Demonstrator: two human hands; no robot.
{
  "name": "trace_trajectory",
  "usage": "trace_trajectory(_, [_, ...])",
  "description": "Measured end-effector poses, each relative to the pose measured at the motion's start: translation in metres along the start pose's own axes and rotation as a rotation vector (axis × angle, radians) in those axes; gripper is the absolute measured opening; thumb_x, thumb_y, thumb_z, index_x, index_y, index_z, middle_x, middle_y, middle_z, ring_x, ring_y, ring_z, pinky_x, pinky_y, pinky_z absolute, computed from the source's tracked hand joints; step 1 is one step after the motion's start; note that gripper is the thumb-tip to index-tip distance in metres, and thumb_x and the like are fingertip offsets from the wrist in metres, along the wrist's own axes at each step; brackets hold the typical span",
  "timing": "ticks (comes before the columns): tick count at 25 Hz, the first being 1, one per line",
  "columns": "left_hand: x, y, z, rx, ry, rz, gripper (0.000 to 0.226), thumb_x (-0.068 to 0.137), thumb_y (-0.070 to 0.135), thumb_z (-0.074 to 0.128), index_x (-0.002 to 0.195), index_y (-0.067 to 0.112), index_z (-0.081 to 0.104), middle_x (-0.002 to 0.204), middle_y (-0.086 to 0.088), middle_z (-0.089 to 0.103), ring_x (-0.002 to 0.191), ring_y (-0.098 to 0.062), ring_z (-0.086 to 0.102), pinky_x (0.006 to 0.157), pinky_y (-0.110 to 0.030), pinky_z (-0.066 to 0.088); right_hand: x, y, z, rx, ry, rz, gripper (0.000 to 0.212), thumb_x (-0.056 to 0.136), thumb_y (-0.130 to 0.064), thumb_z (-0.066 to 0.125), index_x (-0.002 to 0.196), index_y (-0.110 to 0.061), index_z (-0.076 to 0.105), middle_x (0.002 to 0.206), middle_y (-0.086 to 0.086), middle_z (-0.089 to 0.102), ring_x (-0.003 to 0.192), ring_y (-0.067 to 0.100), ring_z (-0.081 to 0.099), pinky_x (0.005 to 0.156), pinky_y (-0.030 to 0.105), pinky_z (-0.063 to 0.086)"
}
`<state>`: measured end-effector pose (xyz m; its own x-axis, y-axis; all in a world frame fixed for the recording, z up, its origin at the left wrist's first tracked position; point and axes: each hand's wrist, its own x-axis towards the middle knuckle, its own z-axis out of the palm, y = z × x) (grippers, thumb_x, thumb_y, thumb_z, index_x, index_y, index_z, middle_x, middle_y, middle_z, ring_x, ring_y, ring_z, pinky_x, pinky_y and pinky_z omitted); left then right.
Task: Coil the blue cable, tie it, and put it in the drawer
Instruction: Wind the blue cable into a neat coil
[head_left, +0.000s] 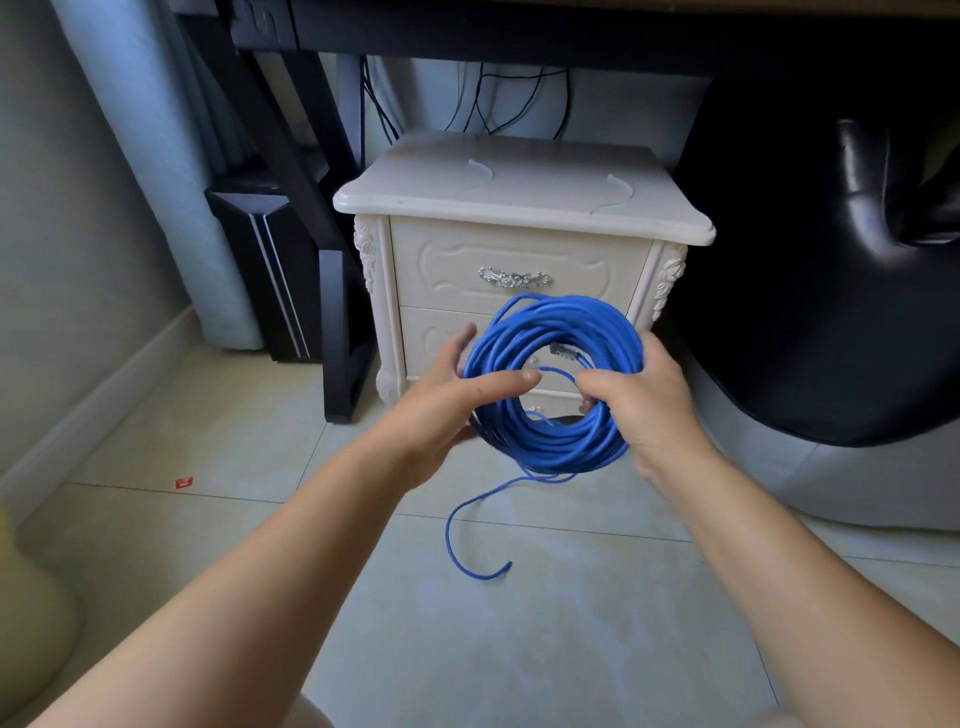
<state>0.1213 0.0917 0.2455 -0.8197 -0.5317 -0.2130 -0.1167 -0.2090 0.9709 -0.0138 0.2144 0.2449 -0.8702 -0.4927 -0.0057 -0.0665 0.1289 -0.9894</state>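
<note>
Blue cable (561, 325): many-turn round coil, upright, raised before the nightstand (519, 208), one loose end curling down onto the floor (519, 649). Upper drawer (452, 260): cream, closed, ornate silver handle (514, 278).

floor (571, 634): pale square tiles, thin dark grout lines, light skirting board along the left wall.
far centre: white nightstand (519, 244) stands on the tiles on small carved feet.
left of nightstand: foot of a black desk frame (340, 343), just beside the cabinet.
far left: black computer tower (260, 270), upright, behind that frame.
curtain (156, 171): pale blue, hangs down to the floor at far left.
right: grey-based black seat (831, 467), bulging onto the tiles.
left, mid-floor: small red scrap (184, 482), lying alone.
near centre: loose tail of the blue cable (449, 535) curls low over the tiles; contact uncertain.
near left edge: blurred yellowish object (31, 623).
</note>
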Motion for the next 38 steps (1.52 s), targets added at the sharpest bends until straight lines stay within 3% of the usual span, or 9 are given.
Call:
trace_trajectory(2, [0.002,0.004,-0.006,0.168,0.020,0.157,0.113,0.057,0.035,0.089,0.149,0.045,0.024,0.146,0.012,0.042,0.132,-0.003,0.044,0.109,-0.031,0.037,-0.001,-0.002,-0.002,-0.206,-0.011,-0.073,0.040,0.064,-0.004,0.070,0.098,-0.022,0.060,0.078,-0.006,0.064,0.069,0.017,0.059,0.061,0.027,0.046])
trace_trajectory(5, [-0.001,0.002,-0.001,0.663,-0.032,0.359,0.111,0.065,0.026,0.089,0.152,0.040,0.020,0.153,0.014,0.027,0.136,0.004,0.029,0.111,-0.016,0.028,-0.008,-0.002,0.002,-0.503,-0.091,-0.181,0.049,0.063,-0.020,0.075,0.107,-0.030,0.056,0.090,-0.012,0.065,0.085,0.017,0.062,0.072,0.029,0.049])
trace_trajectory(9, [0.000,-0.003,0.005,0.959,-0.015,0.507,0.101,0.070,0.022,0.080,0.152,0.032,0.023,0.139,0.006,0.044,0.125,-0.010,0.045,0.105,-0.024,0.036,-0.018,-0.010,0.008,-0.741,-0.269,-0.333,0.063,0.067,-0.024,0.074,0.124,-0.035,0.050,0.104,-0.017,0.057,0.090,0.012,0.053,0.078,0.026,0.042])
trace_trajectory(13, [0.001,0.001,0.004,1.031,0.105,0.512,0.071,0.068,0.023,0.074,0.133,0.034,0.047,0.115,0.009,0.062,0.101,-0.014,0.060,0.085,-0.033,0.049,-0.024,-0.015,0.011,-0.795,-0.316,-0.421,0.062,0.069,-0.026,0.073,0.123,-0.036,0.044,0.103,-0.020,0.051,0.088,0.010,0.049,0.078,0.026,0.038])
trace_trajectory(19, [-0.002,0.004,0.001,0.838,0.232,0.455,0.040,0.062,0.031,0.068,0.101,0.031,0.059,0.082,0.013,0.068,0.080,-0.013,0.065,0.073,-0.036,0.054,-0.023,-0.015,0.013,-0.562,-0.331,-0.366,0.075,0.067,-0.023,0.073,0.125,-0.044,0.030,0.095,-0.009,0.058,0.083,0.019,0.061,0.074,0.033,0.049])
trace_trajectory(24, [0.002,0.008,-0.003,0.555,0.371,0.320,0.029,0.068,0.010,0.072,0.090,0.026,0.061,0.070,0.010,0.064,0.055,-0.004,0.056,0.056,-0.020,0.044,-0.011,-0.005,0.000,-0.247,-0.412,-0.115,0.059,0.075,-0.023,0.082,0.122,-0.040,0.050,0.104,-0.015,0.068,0.097,0.005,0.066,0.090,0.028,0.051])
trace_trajectory(31, [0.003,0.010,-0.002,0.119,0.456,0.195,0.029,0.073,0.002,0.070,0.098,0.014,0.063,0.066,0.002,0.056,0.058,-0.016,0.051,0.061,-0.032,0.045,-0.014,0.002,0.005,0.114,-0.410,0.052,0.043,0.081,-0.020,0.077,0.118,-0.025,0.056,0.095,-0.003,0.068,0.085,0.015,0.071,0.068,0.029,0.054])
trace_trajectory(35, [-0.001,0.006,0.005,-0.080,0.554,0.134,0.019,0.076,0.006,0.068,0.091,0.015,0.061,0.067,-0.002,0.054,0.060,-0.019,0.051,0.064,-0.033,0.047,-0.019,0.007,0.015,0.328,-0.415,0.139,0.060,0.074,-0.016,0.080,0.126,-0.025,0.052,0.094,-0.002,0.067,0.086,0.020,0.069,0.084,0.047,0.055])
trace_trajectory(38, [-0.003,0.000,0.015,-0.187,0.571,0.069,0.018,0.080,0.006,0.066,0.093,0.014,0.057,0.070,-0.004,0.054,0.064,-0.019,0.054,0.067,-0.036,0.049,-0.018,0.014,0.024,0.378,-0.311,0.126,0.067,0.066,-0.007,0.080,0.125,-0.024,0.052,0.100,0.004,0.063,0.095,0.028,0.067,0.089,0.047,0.056])
